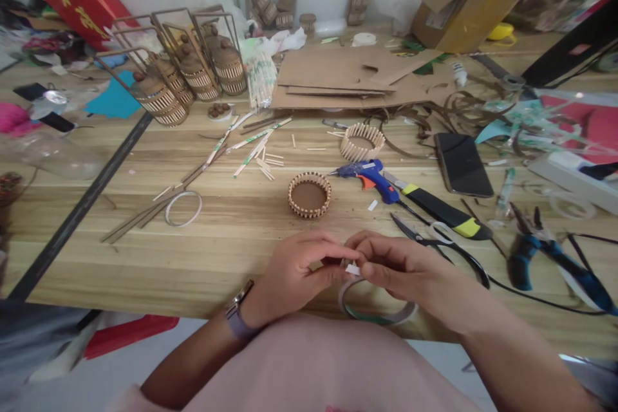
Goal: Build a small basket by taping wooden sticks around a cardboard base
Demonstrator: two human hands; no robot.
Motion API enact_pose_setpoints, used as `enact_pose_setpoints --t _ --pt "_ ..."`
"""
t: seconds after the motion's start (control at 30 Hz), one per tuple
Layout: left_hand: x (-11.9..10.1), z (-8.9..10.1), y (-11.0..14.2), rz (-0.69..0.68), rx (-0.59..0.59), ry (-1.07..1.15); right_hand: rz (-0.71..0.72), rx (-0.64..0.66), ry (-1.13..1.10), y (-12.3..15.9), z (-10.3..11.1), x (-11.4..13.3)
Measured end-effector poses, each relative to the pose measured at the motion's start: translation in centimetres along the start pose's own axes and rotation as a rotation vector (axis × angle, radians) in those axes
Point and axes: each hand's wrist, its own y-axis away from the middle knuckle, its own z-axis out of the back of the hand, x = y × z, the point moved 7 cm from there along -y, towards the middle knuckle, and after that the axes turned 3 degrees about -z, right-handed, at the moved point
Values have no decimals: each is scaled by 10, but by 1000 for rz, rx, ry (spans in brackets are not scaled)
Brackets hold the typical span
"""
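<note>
At the table's front edge, my left hand (304, 264) and my right hand (400, 264) meet with fingertips pinched together. A short white tape end (353, 269) shows between them. From it hangs a thin tape roll (344, 306), its ring just below my right hand. Which fingers grip the roll itself is partly hidden. Just beyond my hands stands a small round basket (309, 198) with a brown base and a wall of short sticks. Farther back is a similar stick ring (362, 143) with flared sticks. A blue glue gun (369, 175) lies between them.
To the right lie a utility knife (434, 206), scissors (449, 244), pliers (545, 251) and a phone (463, 164). Loose sticks (264, 164) and a white ring (183, 208) are left. Several handled lantern-like baskets (161, 100) stand behind, beside cardboard sheets (328, 74).
</note>
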Motion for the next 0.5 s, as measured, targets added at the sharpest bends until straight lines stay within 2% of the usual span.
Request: enact_pose_setpoints --t 0.37,0.5 --pt "-3 -3 0 -2 67 -61 10 47 2 2 -2 3" --pt "-4 -2 -1 -13 57 -70 7 32 43 3 -2 6"
